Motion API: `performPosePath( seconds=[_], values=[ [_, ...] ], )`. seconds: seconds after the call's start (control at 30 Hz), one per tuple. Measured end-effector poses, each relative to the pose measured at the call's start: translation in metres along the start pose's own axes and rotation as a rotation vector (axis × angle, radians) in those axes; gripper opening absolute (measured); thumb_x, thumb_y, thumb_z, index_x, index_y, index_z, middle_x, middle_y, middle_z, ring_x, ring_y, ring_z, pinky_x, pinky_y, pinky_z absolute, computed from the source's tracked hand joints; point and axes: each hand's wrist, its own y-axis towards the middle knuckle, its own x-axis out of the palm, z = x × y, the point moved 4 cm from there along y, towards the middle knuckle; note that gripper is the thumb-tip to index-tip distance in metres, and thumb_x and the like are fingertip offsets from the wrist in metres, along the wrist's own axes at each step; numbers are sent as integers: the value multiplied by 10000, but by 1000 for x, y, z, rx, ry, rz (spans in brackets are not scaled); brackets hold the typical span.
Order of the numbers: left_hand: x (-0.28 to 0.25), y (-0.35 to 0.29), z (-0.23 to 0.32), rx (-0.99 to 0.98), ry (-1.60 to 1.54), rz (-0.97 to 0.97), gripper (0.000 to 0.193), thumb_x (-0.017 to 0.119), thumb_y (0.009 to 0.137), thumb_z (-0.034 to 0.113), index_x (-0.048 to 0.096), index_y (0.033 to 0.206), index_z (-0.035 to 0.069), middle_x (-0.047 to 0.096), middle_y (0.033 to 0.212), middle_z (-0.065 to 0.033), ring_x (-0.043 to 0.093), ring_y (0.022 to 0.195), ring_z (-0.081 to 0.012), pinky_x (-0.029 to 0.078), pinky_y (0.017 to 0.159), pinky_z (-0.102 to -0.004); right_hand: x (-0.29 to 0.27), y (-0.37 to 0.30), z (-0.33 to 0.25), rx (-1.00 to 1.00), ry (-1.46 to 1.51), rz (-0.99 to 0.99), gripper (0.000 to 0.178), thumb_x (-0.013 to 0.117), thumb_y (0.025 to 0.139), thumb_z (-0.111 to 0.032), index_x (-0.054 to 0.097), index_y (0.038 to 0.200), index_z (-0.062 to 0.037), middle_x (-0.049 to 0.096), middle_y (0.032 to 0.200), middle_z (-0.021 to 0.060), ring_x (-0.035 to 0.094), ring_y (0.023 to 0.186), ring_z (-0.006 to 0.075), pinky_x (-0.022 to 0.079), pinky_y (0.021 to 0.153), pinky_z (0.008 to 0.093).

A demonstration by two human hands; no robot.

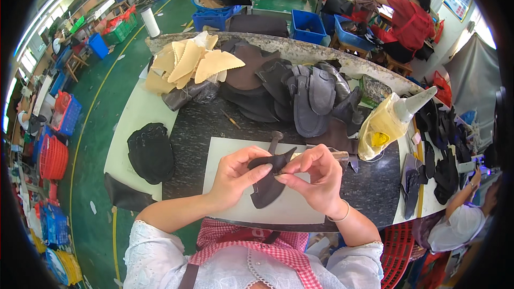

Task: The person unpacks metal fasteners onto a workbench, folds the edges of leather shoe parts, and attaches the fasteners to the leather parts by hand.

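My left hand (pixel 235 175) and right hand (pixel 317 179) are close together, thumbs and fingertips pinching one thin, blackish, leather-like piece (pixel 267 191). It looks matte, bent along its upper part, with a pointed tip jutting up between my hands and a wider, blunt end below. I hold it over the flat white sheet (pixel 227 152), near the front edge of the black speckled desk (pixel 191 168).

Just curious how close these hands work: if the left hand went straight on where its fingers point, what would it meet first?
Beyond the dark piece it holds, the left hand would likely meet the right hand, though depth is unclear.
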Motion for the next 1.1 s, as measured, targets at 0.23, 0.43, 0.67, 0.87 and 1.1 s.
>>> performPosePath(
  seconds=[0.23, 0.43, 0.67, 0.87, 1.1],
  values=[
    [11, -9, 4, 276, 267, 74, 171, 591, 866, -26, 598, 1036, -39, 581, 1007, -105, 562, 879, -124, 460, 724, -229, 1, -6, 4, -12, 122, 48, 336, 717, 718, 137, 454, 836, -37, 609, 852, 71, 636, 821, 119, 558, 756, 265],
    [10, -8, 12, 302, 306, 112, 172, 593, 866, -25, 600, 1037, -40, 588, 1011, -117, 574, 861, -137, 458, 715, -234, -7, -1, -5, -33, 70, 52, 324, 727, 718, 120, 470, 843, -32, 618, 838, 63, 640, 825, 115, 554, 743, 259],
    [3, 6, 24, 197, 459, -172, 185, 658, 821, 29, 635, 1001, -6, 628, 946, -104, 611, 812, -181, 478, 707, -285, -12, 19, -25, -88, -218, -223, 327, 781, 697, 31, 533, 901, -27, 634, 880, 48, 646, 807, 124, 545, 757, 262],
    [5, 5, 34, 268, 562, -200, 182, 669, 800, 26, 644, 979, 15, 638, 908, -97, 620, 790, -209, 480, 696, -297, -7, 16, -27, -49, -215, -243, 367, 788, 687, 20, 567, 977, -22, 620, 968, 56, 632, 858, 122, 558, 756, 284],
    [3, 4, 23, 196, 520, -155, 184, 663, 826, 29, 635, 1006, 10, 638, 900, -86, 597, 755, -143, 458, 631, -262, -7, 13, -13, -26, -216, -239, 334, 793, 679, 17, 595, 946, -11, 620, 939, 52, 634, 849, 133, 559, 764, 283]
  ],
)
